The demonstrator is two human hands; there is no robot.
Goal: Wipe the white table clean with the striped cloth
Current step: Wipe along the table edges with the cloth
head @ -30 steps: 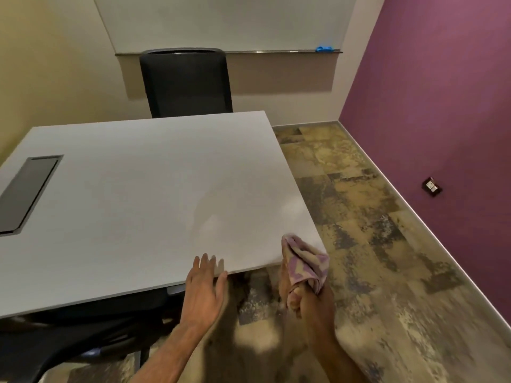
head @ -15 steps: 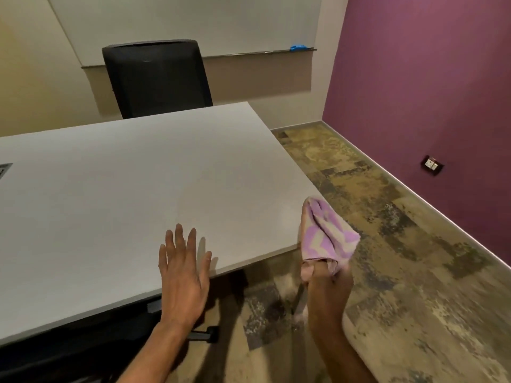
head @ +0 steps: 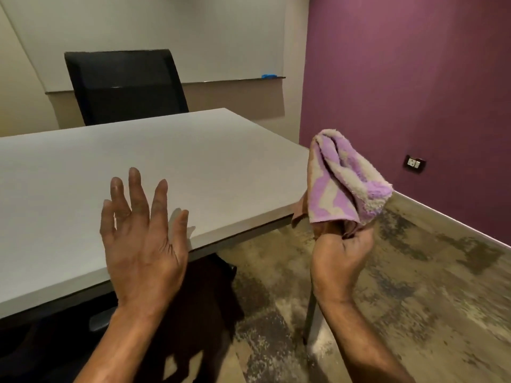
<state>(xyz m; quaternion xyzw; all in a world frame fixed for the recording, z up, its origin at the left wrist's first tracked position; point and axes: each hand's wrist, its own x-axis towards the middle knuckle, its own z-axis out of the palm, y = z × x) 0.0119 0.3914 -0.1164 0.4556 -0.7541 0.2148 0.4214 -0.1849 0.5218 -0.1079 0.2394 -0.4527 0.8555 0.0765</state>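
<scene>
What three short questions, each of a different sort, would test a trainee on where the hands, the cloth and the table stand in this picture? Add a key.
1. True or false: the striped cloth lies flat on the white table.
2. Which hand grips the cloth? A. the left hand B. the right hand C. both
3. Fill in: the chair behind the table's far edge is ____ in colour.

Key
1. False: it is bunched and held up in the air past the table's right corner.
2. B: the right hand is closed on its lower end, and the left hand is open with fingers spread over the near edge.
3. Black: the black chair.
</scene>
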